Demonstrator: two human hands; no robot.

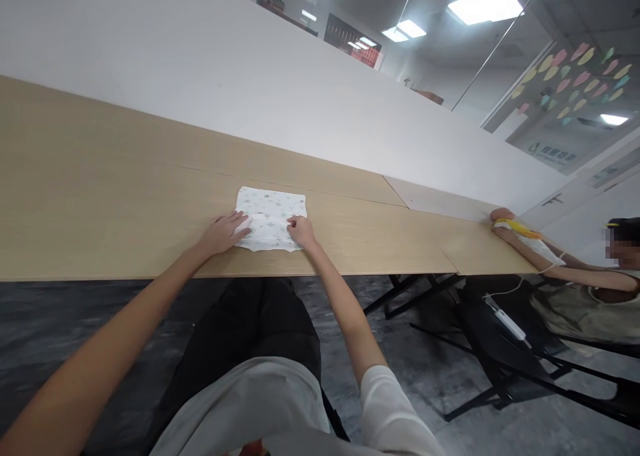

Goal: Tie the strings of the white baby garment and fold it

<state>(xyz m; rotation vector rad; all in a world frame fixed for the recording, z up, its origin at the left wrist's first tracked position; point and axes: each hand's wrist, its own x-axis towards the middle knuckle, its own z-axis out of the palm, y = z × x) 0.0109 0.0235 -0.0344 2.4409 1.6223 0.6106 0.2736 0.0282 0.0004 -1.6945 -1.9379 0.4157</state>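
Note:
A white cloth with a small coloured print (270, 206) lies spread in a rough square on the wooden table (125, 196). Flat on its left edge rests my left hand (225, 233), fingers stretched out over the fabric. My right hand (301, 231) is on the cloth's right side, its fingers curled and pressed together at the fabric. Whether a fold is pinched between those fingertips is too small to make out.
A white wall (200, 76) with glass panes above runs behind the table. At the far right another person sits with hands on a yellow and white item (520, 229). A black chair (500, 343) holding a white power strip (509, 324) stands below the table edge.

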